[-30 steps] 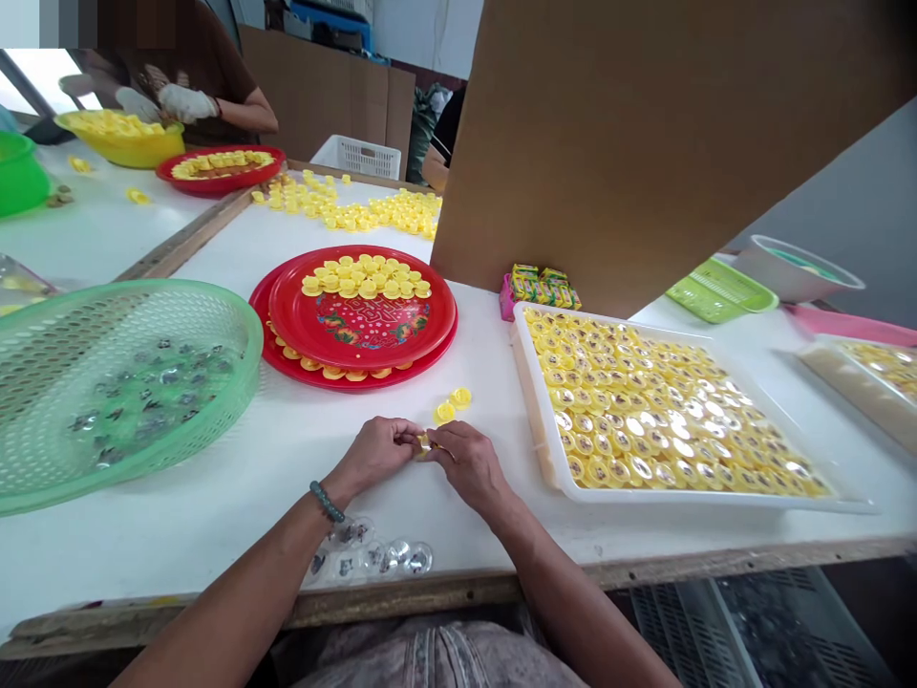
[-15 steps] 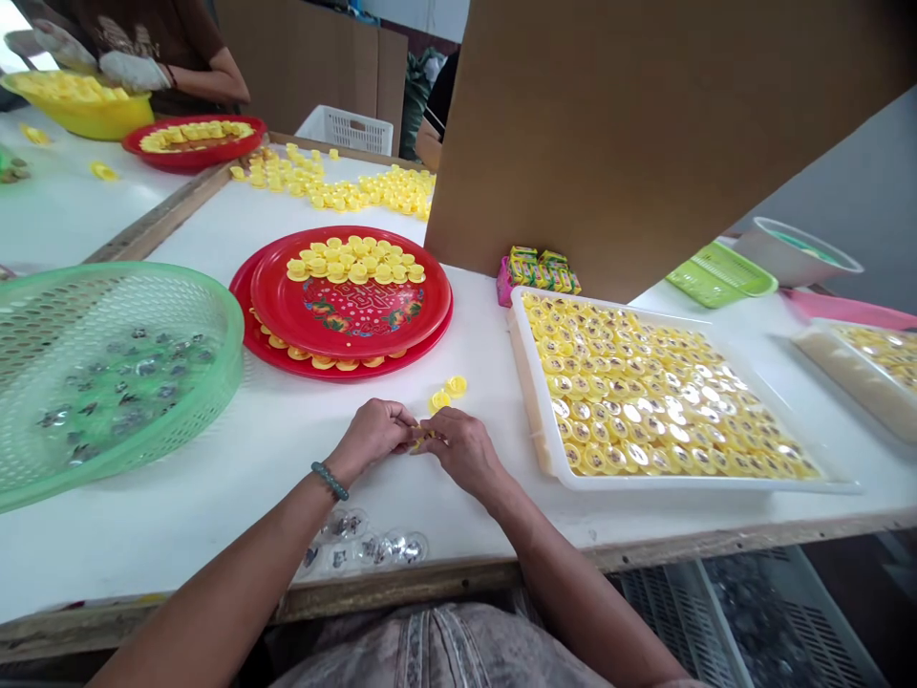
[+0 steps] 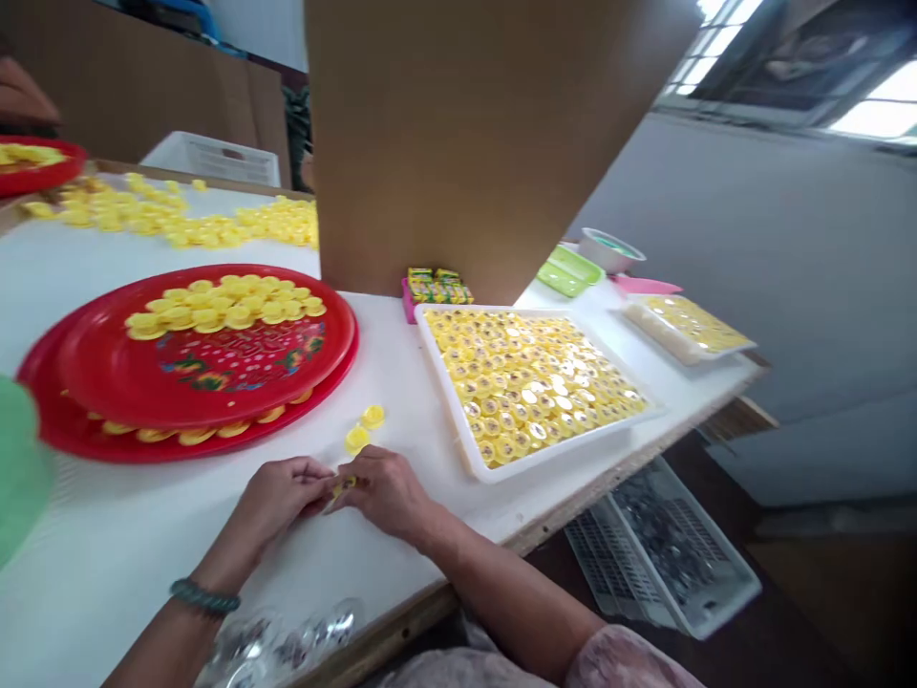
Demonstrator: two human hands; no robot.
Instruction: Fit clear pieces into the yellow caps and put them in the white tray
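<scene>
My left hand [image 3: 287, 499] and my right hand [image 3: 387, 489] meet over the white table, fingers closed on a small yellow piece [image 3: 345, 484] between them. A dark, printed-looking spot shows on that piece. Just beyond my right hand lie two loose yellow pieces [image 3: 373, 417]. Clear round pieces with dark prints [image 3: 293, 648] rest at the table's near edge, below my hands. Up and to the left, stacked red trays [image 3: 193, 382] carry rows of yellow pieces. A white tray [image 3: 481, 470] full of yellow pieces with printed faces stands to the right.
A tall brown board [image 3: 444, 143] rises behind a pink box of small green-yellow packets [image 3: 440, 289]. Part of a green basket [image 3: 21, 468] shows at left. Further right are a green basket [image 3: 569, 271] and another filled tray [image 3: 684, 330]. White crates [image 3: 666, 549] sit below the table edge.
The view has swung to the right, showing more wall and floor crates, and less of the green basket. Both hands still hold the small piece together; the loose yellow pieces have not moved on the table.
</scene>
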